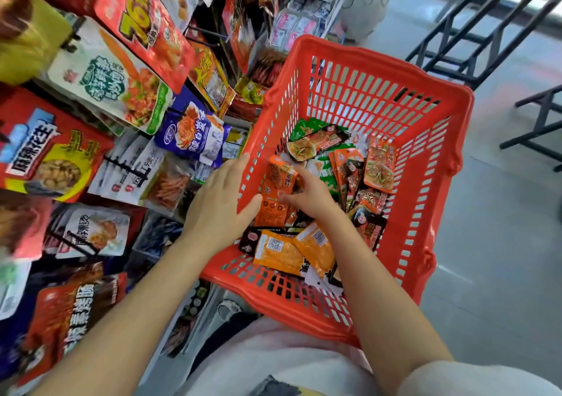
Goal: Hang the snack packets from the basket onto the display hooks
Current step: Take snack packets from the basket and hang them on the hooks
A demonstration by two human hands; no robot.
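A red plastic basket (pixel 365 70) sits in front of me, holding several small snack packets in orange, green and black. Inside it, my right hand (pixel 310 195) pinches an orange packet (pixel 278 189) that stands partly upright against the basket's left wall. My left hand (pixel 222 201) rests over the basket's left rim, fingers spread, thumb near the same packet. Display hooks (pixel 127 167) on the rack to the left carry hanging snack bags.
The rack on the left is crowded with large hanging bags, including a red one (pixel 143 25), a white-green one (pixel 112 82) and a blue one (pixel 194 134). Black metal furniture legs (pixel 474 46) stand on the grey floor at the right. A white vase (pixel 365 0) is behind the basket.
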